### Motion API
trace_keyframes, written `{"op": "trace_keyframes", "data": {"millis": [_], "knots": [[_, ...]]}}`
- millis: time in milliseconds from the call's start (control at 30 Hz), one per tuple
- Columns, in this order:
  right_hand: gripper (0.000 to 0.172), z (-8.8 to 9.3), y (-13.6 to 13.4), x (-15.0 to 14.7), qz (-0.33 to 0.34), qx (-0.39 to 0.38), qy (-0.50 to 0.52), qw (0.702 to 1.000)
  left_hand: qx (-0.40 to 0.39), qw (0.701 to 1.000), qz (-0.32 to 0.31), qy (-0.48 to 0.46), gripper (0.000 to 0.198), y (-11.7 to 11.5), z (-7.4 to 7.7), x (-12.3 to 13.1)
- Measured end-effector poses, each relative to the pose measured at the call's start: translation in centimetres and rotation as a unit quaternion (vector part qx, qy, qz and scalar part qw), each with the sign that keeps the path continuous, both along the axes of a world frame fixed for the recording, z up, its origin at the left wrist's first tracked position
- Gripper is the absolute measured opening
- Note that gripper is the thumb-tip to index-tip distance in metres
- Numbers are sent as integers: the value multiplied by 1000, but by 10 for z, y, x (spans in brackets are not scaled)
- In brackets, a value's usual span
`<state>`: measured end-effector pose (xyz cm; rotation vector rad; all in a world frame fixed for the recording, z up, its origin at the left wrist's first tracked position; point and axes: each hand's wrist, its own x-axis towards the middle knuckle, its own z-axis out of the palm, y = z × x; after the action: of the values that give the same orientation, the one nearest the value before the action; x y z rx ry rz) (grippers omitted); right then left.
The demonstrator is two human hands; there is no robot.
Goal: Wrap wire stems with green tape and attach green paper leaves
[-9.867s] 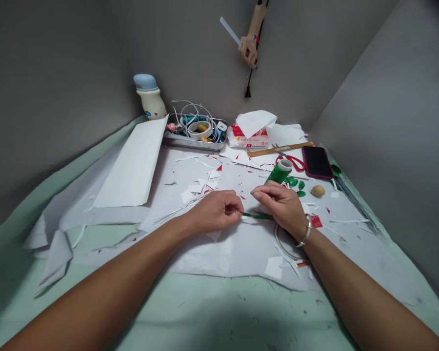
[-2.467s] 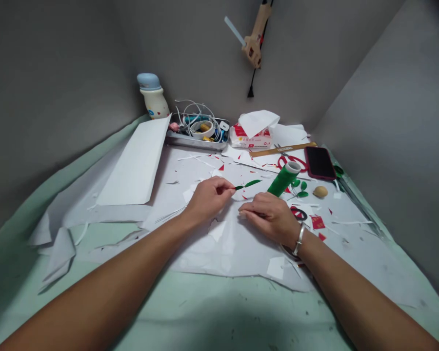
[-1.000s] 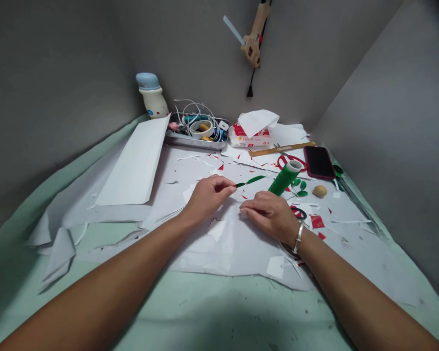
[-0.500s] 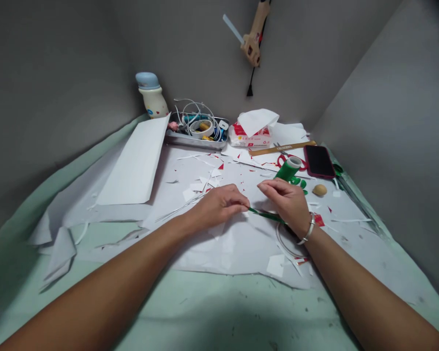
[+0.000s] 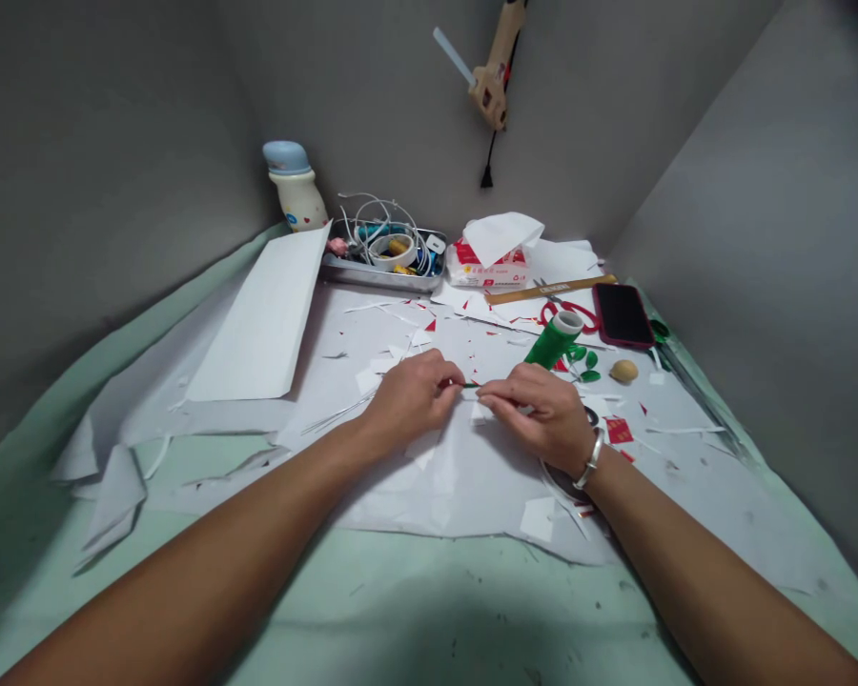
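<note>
A thin green strip (image 5: pixel 471 385) spans the small gap between my two hands over the white paper. My left hand (image 5: pixel 418 395) pinches its left end between thumb and fingers. On the other side, my right hand (image 5: pixel 533 405), with a bracelet at the wrist, is closed on the strip's right end. Just behind the right hand stands a tilted green spool (image 5: pixel 554 341) with a white core. Several green leaf-like pieces (image 5: pixel 590 361) lie right of the spool. A ring-shaped coil (image 5: pixel 561 484) shows partly under the right wrist.
Behind are a metal tray (image 5: pixel 386 278) of cables and tape, a tissue pack (image 5: pixel 486 265), a ruler (image 5: pixel 550 290), red scissors (image 5: pixel 572 312) and a phone (image 5: pixel 623 315). A folded white sheet (image 5: pixel 261 319) lies left. Paper scraps surround the hands. A glue gun (image 5: pixel 492 90) hangs behind.
My right hand has moved left and slightly down, closing its fingers on the strip near my left hand. The left hand has shifted slightly left and up. The spool has shifted slightly left.
</note>
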<state>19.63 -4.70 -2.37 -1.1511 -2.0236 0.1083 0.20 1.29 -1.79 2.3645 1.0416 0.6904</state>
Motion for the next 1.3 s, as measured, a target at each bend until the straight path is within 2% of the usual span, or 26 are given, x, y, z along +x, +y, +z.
{"op": "trace_keyframes", "data": {"millis": [100, 167, 233, 300, 433, 533, 633, 733, 833, 900, 967, 1033, 1100, 1167, 1300], "knots": [[17, 0, 5, 7, -54, -25, 88, 994, -2, 995, -95, 29, 19, -3, 2, 0], [18, -2, 10, 12, -86, -44, 128, 987, -48, 989, -143, 3, 19, -4, 4, -1], [18, -6, 14, 15, -103, -65, 145, 982, -110, 980, -158, -52, 16, -4, 7, -1], [19, -9, 15, 15, -94, -88, 131, 983, -162, 971, -133, -114, 14, -2, 8, -1], [18, -12, 10, 5, -28, -98, 46, 994, -208, 960, -24, -186, 20, 2, 8, -2], [17, -9, 4, -2, 15, -57, -49, 997, -149, 974, 42, -168, 15, 4, 4, -1], [17, -5, 1, -4, 27, -4, -97, 995, -67, 991, 53, -99, 14, 4, 0, 0], [18, 0, 0, -2, 1, 23, -55, 998, -8, 1000, 4, -25, 17, 1, -2, 0], [18, 1, 3, 4, -39, -5, 38, 999, 19, 997, -68, 26, 18, -1, -2, 0], [17, -1, 7, 9, -64, -37, 99, 992, -1, 992, -124, 22, 18, -2, 1, -1], [17, -3, 10, 13, -86, -60, 140, 985, -54, 984, -170, -15, 17, -3, 4, -1], [17, -5, 13, 15, -99, -77, 155, 980, -117, 974, -181, -71, 15, -3, 8, -1], [17, -7, 13, 14, -92, -93, 142, 981, -165, 966, -151, -129, 13, -2, 10, -1], [16, -9, 12, 10, -65, -99, 107, 987, -190, 962, -92, -173, 15, -1, 11, -2], [16, -9, 5, 0, 4, -52, -12, 999, -177, 965, 27, -193, 19, 3, 7, -1]]}}
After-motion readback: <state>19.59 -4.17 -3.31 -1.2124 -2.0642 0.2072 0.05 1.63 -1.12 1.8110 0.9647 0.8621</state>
